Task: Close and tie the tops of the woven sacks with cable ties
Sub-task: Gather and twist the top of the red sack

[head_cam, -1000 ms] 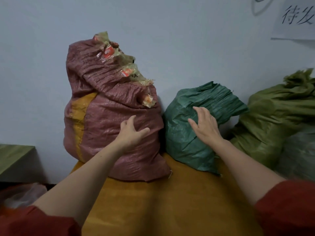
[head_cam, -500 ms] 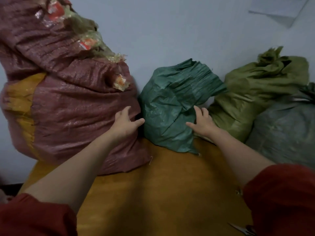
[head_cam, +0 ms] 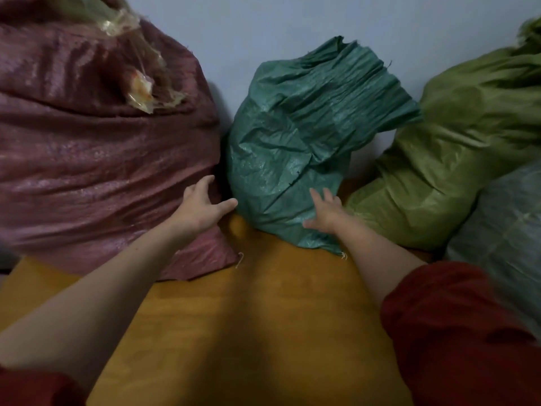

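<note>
A small dark green woven sack [head_cam: 295, 142] leans against the wall at the back of the yellow table [head_cam: 257, 317], its crumpled top fanned out and loose. My left hand [head_cam: 202, 208] is spread in the gap at the sack's lower left, fingers against the big maroon sack [head_cam: 96, 159] and thumb toward the green one. My right hand [head_cam: 326, 210] lies with straight fingers against the green sack's lower right side. Plastic packets spill from the maroon sack's top. No cable tie is in view.
An olive green sack [head_cam: 456, 159] and a grey-green sack [head_cam: 506, 230] are packed against the wall on the right. The pale wall [head_cam: 263, 30] stands right behind all the sacks. Red sleeves cover both my upper arms.
The view has moved closer and lower. Both hands have slid down from the sacks' upper sides to the base of the green sack, one on each side.
</note>
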